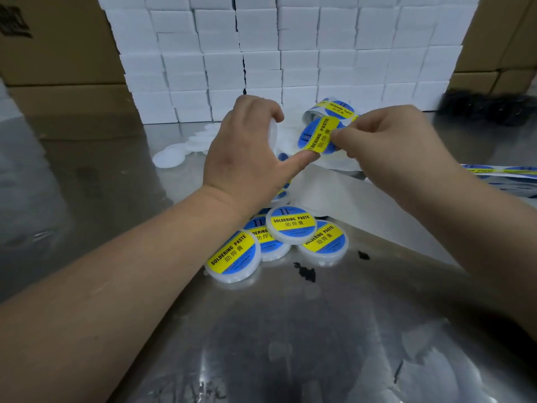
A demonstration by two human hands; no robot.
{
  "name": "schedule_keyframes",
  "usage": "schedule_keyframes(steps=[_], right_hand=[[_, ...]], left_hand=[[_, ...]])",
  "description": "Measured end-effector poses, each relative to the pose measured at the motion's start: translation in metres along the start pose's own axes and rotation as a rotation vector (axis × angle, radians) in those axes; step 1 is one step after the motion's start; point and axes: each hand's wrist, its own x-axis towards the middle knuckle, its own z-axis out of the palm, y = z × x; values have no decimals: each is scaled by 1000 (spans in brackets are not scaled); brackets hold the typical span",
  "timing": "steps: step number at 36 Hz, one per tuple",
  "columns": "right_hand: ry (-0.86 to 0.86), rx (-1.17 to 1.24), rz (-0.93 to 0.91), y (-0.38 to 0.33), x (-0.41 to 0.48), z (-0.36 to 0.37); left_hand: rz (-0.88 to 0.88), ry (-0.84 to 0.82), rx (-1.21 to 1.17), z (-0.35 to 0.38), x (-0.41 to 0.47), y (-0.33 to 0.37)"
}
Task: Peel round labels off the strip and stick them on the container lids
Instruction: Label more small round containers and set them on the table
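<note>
My left hand (247, 158) grips a blank white lid (273, 135) between curled fingers, while its thumb reaches out and touches the lower edge of a round blue label with a yellow band (318, 138). My right hand (386, 141) pinches that label at its right side, above the white backing strip (334, 187). More labels sit on the curled strip (337, 109) behind. Several labelled lids (292, 225) lie piled on the metal table below my hands.
Blank white lids (174, 155) lie on the steel table (290, 330) at the left of my hands. A wall of white boxes (276, 53) stands behind, with cardboard cartons (58, 53) on both sides. Another label strip (505, 173) lies at the right edge.
</note>
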Motion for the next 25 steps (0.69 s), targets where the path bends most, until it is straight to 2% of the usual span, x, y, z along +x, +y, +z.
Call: schedule_keyframes(steps=[5,9,12,15,20,25], right_hand=[[98,28,-119,2,-2,0],[74,111,-137,0,-3,1],[8,141,-148,0,-6,5],[-31,140,-169,0,-8,5],[-86,71,-176,2,-6,6],[-97,36,-161,1,-7,6]], left_hand=[[-203,-97,36,10,2,-10],[-318,-105,-252,6,6,-13],[-661,-108,-544,7,15,-10],[-822,-169,-695,10,18,-6],[-833,-238,-974,9,17,-2],[-843,-282,-1055,7,17,2]])
